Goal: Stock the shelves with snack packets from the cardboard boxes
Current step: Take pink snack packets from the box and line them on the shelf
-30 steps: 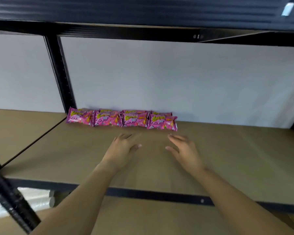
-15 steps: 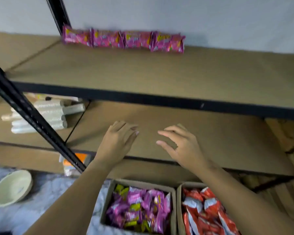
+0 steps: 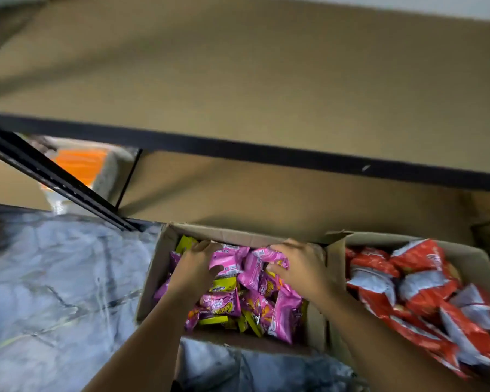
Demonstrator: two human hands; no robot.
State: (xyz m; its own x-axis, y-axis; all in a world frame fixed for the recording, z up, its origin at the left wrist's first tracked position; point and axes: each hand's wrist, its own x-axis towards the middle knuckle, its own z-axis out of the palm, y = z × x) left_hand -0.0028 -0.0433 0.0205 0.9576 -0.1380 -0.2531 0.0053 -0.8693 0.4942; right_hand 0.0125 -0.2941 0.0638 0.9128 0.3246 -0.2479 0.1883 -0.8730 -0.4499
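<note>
Left hand (image 3: 197, 268): lowered into the left cardboard box (image 3: 159, 267), fingers curled down over a pink packet (image 3: 229, 260) at the far end of the box; the thumb is seen against the packet's near edge, so a grip is recorded.
Right hand (image 3: 300, 267): in the same box, fingers curled over a second pink packet (image 3: 269, 256) (far right corner), thumb pressed to its underside; it is judged to be gripped.
Box contents: pink packets are heaped with a few yellow-green packets (image 3: 222, 284) among them.
Right cardboard box (image 3: 337, 267): set touching the first, filled with red and white packets (image 3: 413, 287).
Shelves: 2 brown boards are seen beyond the boxes, the upper shelf (image 3: 266, 75) edged by a dark rail; no packets are seen on the portion in view.
Lettering: yellow print is noted on 1 pink packet near the box's middle, too blurred to be read.
Floor covering: a grey-blue sheet (image 3: 54, 292) lies under the boxes.
</note>
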